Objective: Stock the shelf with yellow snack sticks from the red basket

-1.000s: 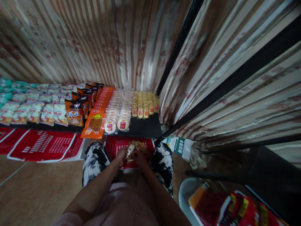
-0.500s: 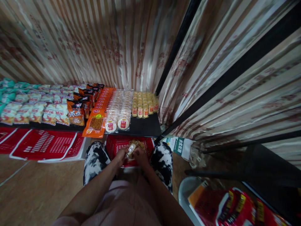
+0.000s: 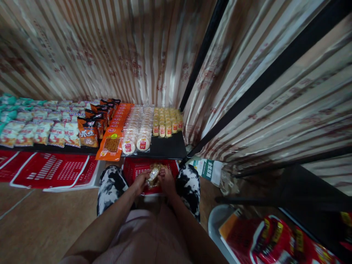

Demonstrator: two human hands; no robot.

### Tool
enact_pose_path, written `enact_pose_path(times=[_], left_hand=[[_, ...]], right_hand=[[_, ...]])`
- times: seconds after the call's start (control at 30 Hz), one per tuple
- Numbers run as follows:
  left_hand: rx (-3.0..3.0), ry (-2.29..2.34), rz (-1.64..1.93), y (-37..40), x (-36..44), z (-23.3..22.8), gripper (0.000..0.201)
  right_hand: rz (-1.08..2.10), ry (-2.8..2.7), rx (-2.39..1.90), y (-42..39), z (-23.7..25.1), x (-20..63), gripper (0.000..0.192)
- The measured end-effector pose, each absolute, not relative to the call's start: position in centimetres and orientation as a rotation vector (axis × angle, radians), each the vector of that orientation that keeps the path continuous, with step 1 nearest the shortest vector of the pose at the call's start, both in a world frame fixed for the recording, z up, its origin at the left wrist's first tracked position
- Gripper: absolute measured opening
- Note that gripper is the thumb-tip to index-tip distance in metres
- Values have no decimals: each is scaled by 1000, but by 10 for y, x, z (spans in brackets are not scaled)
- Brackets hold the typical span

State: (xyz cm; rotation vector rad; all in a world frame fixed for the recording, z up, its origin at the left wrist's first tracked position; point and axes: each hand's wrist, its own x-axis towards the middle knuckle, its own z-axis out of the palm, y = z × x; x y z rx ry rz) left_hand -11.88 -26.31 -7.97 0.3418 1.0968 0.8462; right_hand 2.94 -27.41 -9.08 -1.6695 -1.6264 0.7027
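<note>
Both my hands meet over a red basket (image 3: 136, 167) that sits between my knees. My left hand (image 3: 140, 182) and my right hand (image 3: 166, 182) together hold a small clear packet of yellowish snacks (image 3: 153, 175). More of the same packets lie in the basket under it. Just beyond the basket is a low black shelf (image 3: 169, 148) with rows of goods: small yellow cake packets (image 3: 166, 123), round white rice cakes (image 3: 137, 129), orange flat packs (image 3: 114, 137) and dark orange bags (image 3: 89, 131).
Striped curtains hang behind and to the right of the shelf, with black frame bars (image 3: 202, 55) across them. Red basket lids (image 3: 52, 169) lie on the floor at left. A white tub (image 3: 217, 223) with red packs (image 3: 268, 238) stands at lower right. A paper box (image 3: 207, 169) lies by my right knee.
My hands stay over the basket with the packet; they shifted slightly upward in view, and the camera tilted a little. Nothing was released.
</note>
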Motion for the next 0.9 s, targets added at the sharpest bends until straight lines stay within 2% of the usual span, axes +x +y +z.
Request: enact_pose_path(times=[0.1,0.23,0.43,0.63,0.9], left_hand=[[353,1083,845,-264,-119,-73,54],[335,1042,833,-263,-123,-64,52],[357,1030,831,-260,-129,-62,46],[400,1025,794,-258,-132,-59,49],[450,977,773,-256,-131,-50,47]], right_hand=[[691,-1712,-1640,-276,-81,31,46],[691,-1761,-1602,-278,-74,31,53],[680,-1794,-1542,-281,-73,29,51],[637,-1889,-1522,-280,-74,31,47],[721,-1851,-1432,-276,-73,33,47]])
